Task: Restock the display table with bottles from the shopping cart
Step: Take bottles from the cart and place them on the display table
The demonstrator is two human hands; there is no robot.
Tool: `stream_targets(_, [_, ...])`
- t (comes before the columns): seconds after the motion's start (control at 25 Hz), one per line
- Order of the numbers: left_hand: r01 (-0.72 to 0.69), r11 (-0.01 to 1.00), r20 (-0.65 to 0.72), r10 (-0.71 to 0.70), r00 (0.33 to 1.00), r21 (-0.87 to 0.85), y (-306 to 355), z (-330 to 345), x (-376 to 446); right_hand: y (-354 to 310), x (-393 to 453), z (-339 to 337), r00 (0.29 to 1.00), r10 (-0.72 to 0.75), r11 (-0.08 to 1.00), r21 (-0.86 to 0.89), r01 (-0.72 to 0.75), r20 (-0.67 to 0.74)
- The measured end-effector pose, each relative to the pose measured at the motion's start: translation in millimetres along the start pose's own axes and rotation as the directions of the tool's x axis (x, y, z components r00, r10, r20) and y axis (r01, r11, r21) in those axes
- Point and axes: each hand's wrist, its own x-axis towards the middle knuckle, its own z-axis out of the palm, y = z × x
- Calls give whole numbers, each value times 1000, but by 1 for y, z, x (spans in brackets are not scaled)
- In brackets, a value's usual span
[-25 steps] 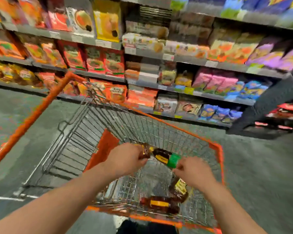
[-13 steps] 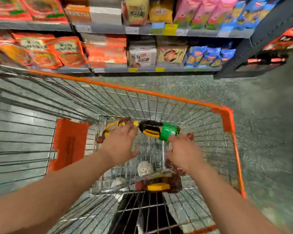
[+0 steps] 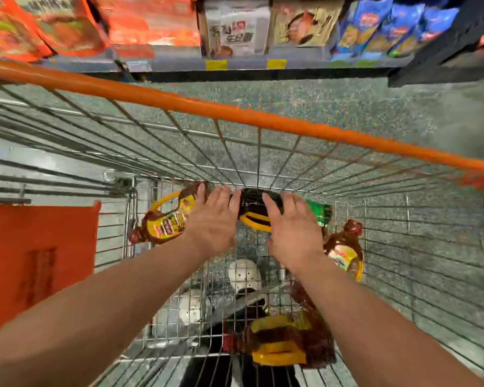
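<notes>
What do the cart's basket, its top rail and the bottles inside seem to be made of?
Basket: bare metal wire, grey welded grid.
Top rail: orange, probably plastic or a coating; matt.
Bottles: likely clear glossy plastic, dark liquid showing through, moulded yellow handles.

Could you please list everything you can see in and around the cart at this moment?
Shopping cart: one, grey wire with orange rim, filling the view.
Dark bottle: one, black with yellow handle and green end, lying at the cart's far end, under both hands.
Brown bottles: three with yellow labels; one at far left, one at right, one nearest the person.
Orange flap: one, on the cart's left side.
Shelves: packaged goods in red, white, tan and blue, beyond the cart.
Floor: grey speckled.
White rounded things: two seen through the cart's bottom; what they are is unclear.
Left hand: open, on the bottles.
Right hand: open, over the dark bottle.
</notes>
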Motion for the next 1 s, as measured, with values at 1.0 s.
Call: stream_targets(1.0, [-287, 958, -196, 282, 939, 3, 47, -154, -175, 5, -133, -104, 993, -51, 998, 29, 55, -107])
